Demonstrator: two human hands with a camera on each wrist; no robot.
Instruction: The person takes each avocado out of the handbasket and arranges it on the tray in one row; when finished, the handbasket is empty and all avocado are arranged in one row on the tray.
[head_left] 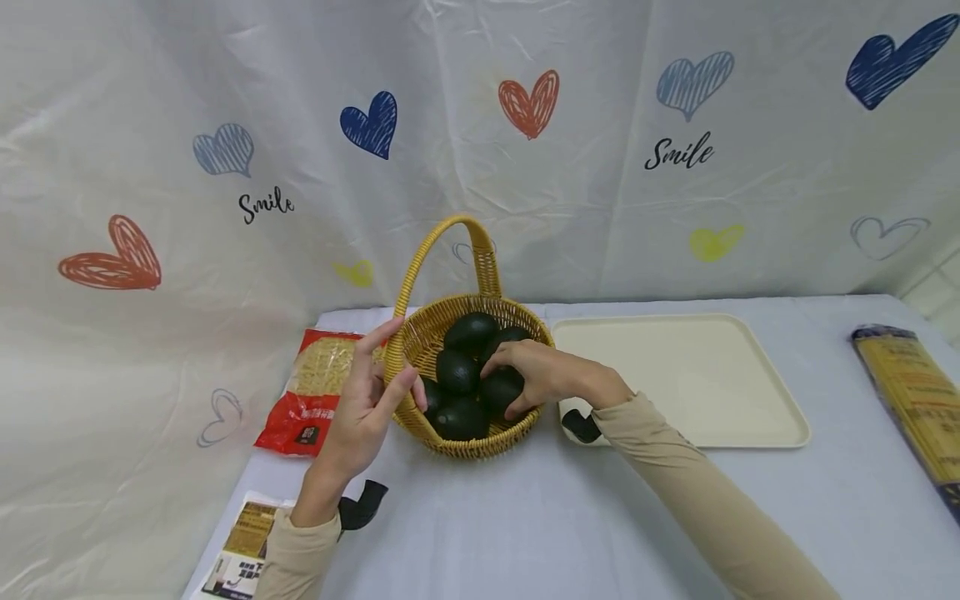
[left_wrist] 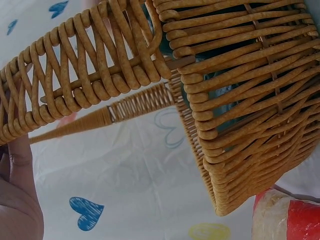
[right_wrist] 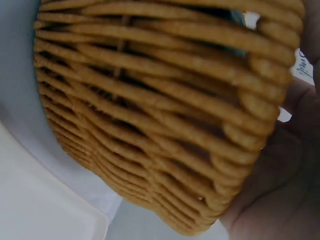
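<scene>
A yellow wicker basket [head_left: 468,450] with a tall arched handle stands on the table and holds several dark green avocados [head_left: 459,418]. My left hand [head_left: 360,408] is at the basket's left side, fingers and thumb about the lower end of the handle [left_wrist: 85,65]. Inside the basket, my right hand [head_left: 543,375] grips an avocado [head_left: 501,390] at the right side, thumb on the near side and fingers over the far side. The wicker wall [right_wrist: 150,100] hides that avocado in the right wrist view, where part of the right hand [right_wrist: 275,190] shows at the rim.
To the right of the basket lies a cream tray [head_left: 682,383]. A red bag of pale dry food [head_left: 322,375] is behind the left hand, and another printed pack [head_left: 243,550] lies nearer. A long yellow pack [head_left: 911,400] is at the far right. A heart-printed curtain [head_left: 450,167] hangs behind.
</scene>
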